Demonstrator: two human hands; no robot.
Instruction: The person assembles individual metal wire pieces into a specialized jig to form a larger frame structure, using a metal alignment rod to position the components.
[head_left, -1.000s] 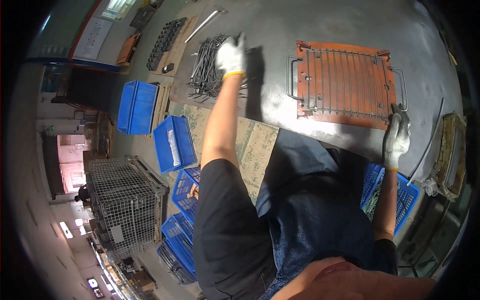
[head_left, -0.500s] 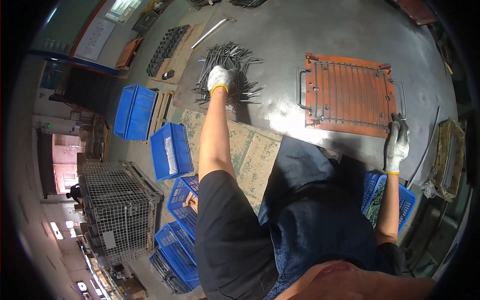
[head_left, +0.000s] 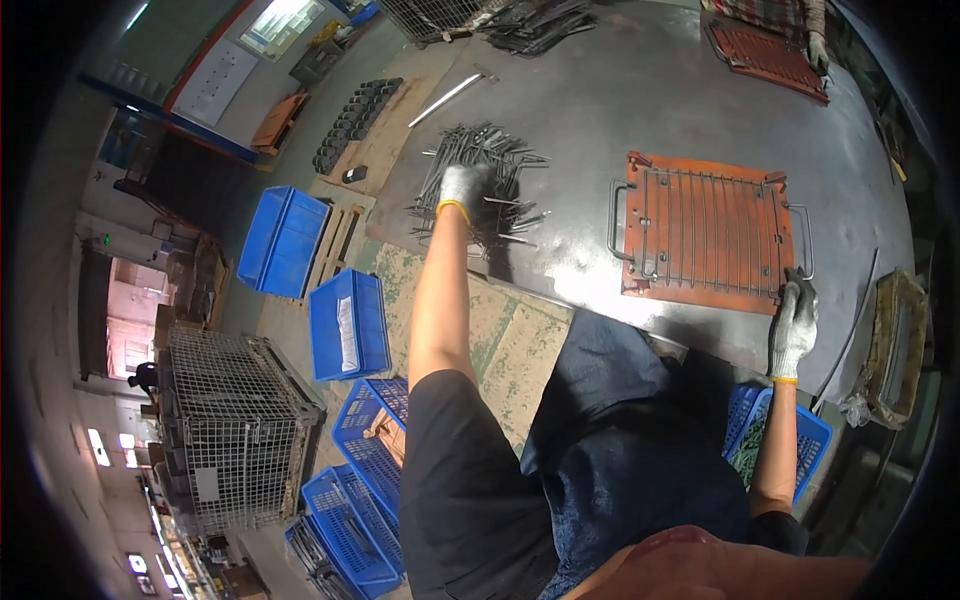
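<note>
- Hands first: I am seeing the left hand [head_left: 466,190], gloved, reaching out over the pile of metal rods [head_left: 480,180] at the table's left part; the fingers look curled down into the rods, but I cannot tell whether they are closing on any.
- I am watching the right hand [head_left: 793,325], also gloved, lying closed on the near right corner of the orange jig plate [head_left: 705,235], probably bracing it against sliding.
- A wire grid [head_left: 700,225] is lying flat on that plate, its end loops hanging past both sides, so the plate seems to be holding the wires in line.
- Both are sitting on the dark steel table [head_left: 640,90], well apart from each other.
- Further out, blue crates [head_left: 348,322] and a wire cage [head_left: 240,420] are standing on the floor at the left.
- Across the table, another person's gloved hand [head_left: 818,50] is resting on a second orange plate [head_left: 765,55].
</note>
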